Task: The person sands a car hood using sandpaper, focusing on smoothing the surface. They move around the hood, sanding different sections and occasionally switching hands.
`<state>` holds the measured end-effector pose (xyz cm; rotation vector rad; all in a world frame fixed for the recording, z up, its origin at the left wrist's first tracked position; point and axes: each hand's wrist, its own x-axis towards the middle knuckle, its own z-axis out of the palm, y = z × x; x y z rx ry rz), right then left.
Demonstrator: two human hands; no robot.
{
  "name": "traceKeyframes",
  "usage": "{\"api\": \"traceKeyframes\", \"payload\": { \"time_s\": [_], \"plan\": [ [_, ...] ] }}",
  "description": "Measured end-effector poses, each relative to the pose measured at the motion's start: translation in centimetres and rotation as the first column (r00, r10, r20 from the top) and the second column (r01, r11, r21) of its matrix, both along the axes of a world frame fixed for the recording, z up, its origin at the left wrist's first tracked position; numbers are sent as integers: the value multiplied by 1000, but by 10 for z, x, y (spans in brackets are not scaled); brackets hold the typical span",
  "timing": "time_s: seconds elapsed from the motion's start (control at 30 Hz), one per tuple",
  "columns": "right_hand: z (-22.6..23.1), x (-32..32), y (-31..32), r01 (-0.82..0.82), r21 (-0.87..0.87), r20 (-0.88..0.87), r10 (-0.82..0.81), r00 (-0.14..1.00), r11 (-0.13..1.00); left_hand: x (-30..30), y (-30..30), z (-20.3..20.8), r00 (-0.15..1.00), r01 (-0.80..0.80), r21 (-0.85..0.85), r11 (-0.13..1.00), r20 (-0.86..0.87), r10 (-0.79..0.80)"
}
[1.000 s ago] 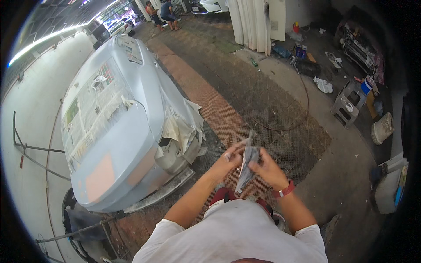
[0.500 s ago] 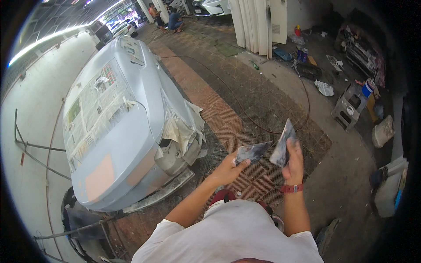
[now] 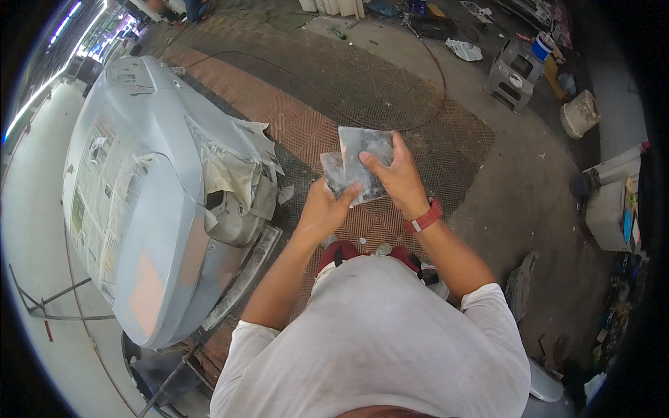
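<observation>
My left hand (image 3: 327,207) grips the lower part of a flat grey rectangular sheet (image 3: 333,167) with whitish smears, its thumb on the face. A larger grey sheet (image 3: 362,143), dusty and smeared in the same way, is in my right hand (image 3: 403,180), thumb across its front and fingers behind. The larger one overlaps the right side of the smaller one, and both are tilted up before my chest. Whether they are stiff plates or abrasive paper I cannot tell.
On the left stands a pale grey car (image 3: 188,167) with peach patches and newspaper masking (image 3: 111,181). A hose (image 3: 306,80) curves over the perforated mat (image 3: 460,139). At the right are a grey stool (image 3: 512,76), a dirty white bucket (image 3: 580,115) and a white container (image 3: 606,212).
My hands have come together from apart, so the two sheets now overlap. The head view has tilted down and turned, bringing more of my shirt into sight.
</observation>
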<state>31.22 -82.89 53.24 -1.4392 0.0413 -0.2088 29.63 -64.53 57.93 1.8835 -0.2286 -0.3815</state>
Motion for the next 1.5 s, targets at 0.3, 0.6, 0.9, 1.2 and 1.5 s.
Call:
{"api": "traceKeyframes", "payload": {
  "time_s": [0.3,0.6,0.9,1.2,1.5],
  "plan": [
    [65,-1,0,-387,-505,-120,381,917,772,-10,34,-15,942,212,-131,968,-238,-239],
    [-43,26,24,-657,-85,-213,630,746,749,-42,126,-47,754,-656,-386,648,-374,540],
    [37,-48,160,-204,-793,346,700,625,574,-69,174,-92,888,-403,74,912,274,370],
    [-103,-27,156,-425,-749,-264,360,895,508,-116,247,-88,882,-468,-149,871,-141,450],
    [-113,-107,314,-320,346,-561,468,683,882,-155,368,-102,806,-577,-475,664,-465,367]
  ]
}}
